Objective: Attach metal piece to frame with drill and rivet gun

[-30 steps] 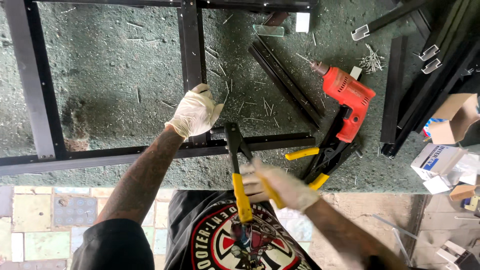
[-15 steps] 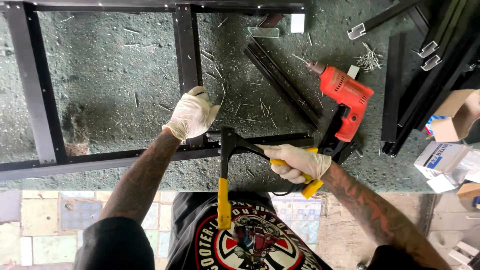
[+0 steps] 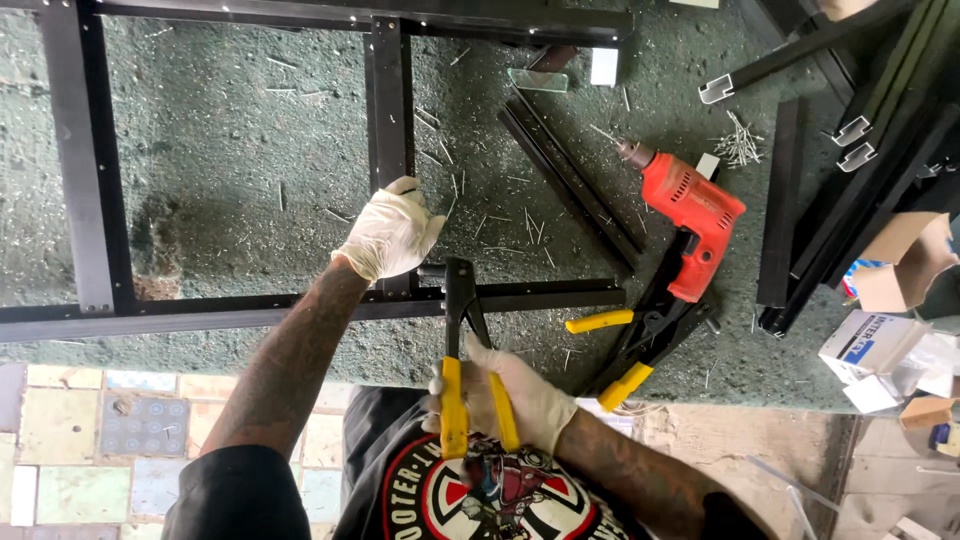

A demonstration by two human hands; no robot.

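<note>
A black metal frame (image 3: 250,310) is laid flat on a green, rough worktop (image 3: 230,160) that is strewn with small metal pins. The frame's upright bar is pressed down by the gloved left hand (image 3: 390,232), just above the joint with the lower rail. A hand riveter (image 3: 465,345) with yellow grips is held at that joint by the gloved right hand (image 3: 510,395); both grips are squeezed close together within the fist, and the tool's black head is set against the rail. A second yellow-handled tool (image 3: 630,345) is seen lying just right of the frame, beside a red electric drill (image 3: 690,210). Loose black profiles (image 3: 570,175) and cardboard boxes (image 3: 880,345) are spread further right.
</note>
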